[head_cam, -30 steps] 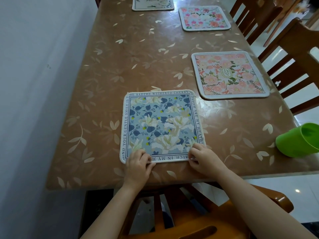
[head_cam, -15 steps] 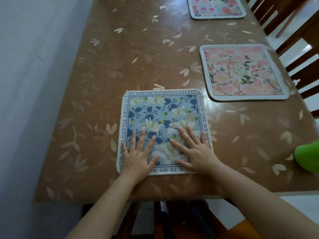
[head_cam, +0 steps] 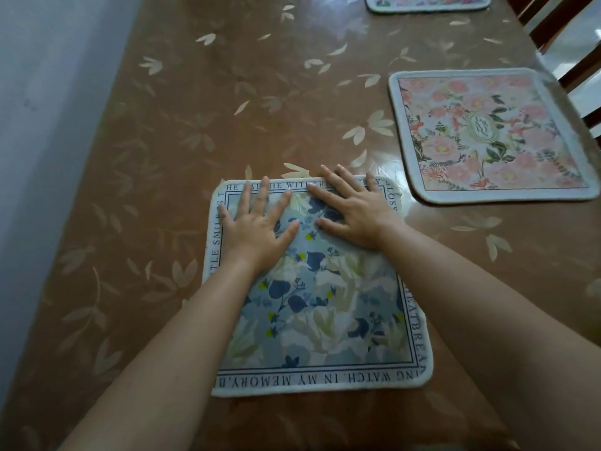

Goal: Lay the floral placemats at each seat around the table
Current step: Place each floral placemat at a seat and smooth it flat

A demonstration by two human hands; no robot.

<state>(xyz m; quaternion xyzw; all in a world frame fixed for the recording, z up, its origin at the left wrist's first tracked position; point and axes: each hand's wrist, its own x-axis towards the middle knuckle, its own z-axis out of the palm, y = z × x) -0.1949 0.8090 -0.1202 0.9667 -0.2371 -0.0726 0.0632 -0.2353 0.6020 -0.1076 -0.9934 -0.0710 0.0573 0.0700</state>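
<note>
Blue floral placemat [head_cam: 325, 304] laid flat on tabletop [head_cam: 195, 125]. Left hand [head_cam: 257, 229] and right hand [head_cam: 354, 213] pressed palm-down on its far half, fingers [head_cam: 260, 196] splayed, nothing grasped.

cloth mats on a glossy cover

the blue placemat [head_cam: 320, 307] looks like soft, matt printed cloth with a pale stitched edge. the pink placemat [head_cam: 487, 135] looks alike. the brown table cover [head_cam: 201, 125] is smooth, glossy plastic. chair slats [head_cam: 566, 37] look like dark wood.

I'm in a home dining room: leaf-print cloth on the counter [head_cam: 227, 109], floral placemats [head_cam: 487, 135], wooden chairs [head_cam: 572, 43] alongside.
</note>
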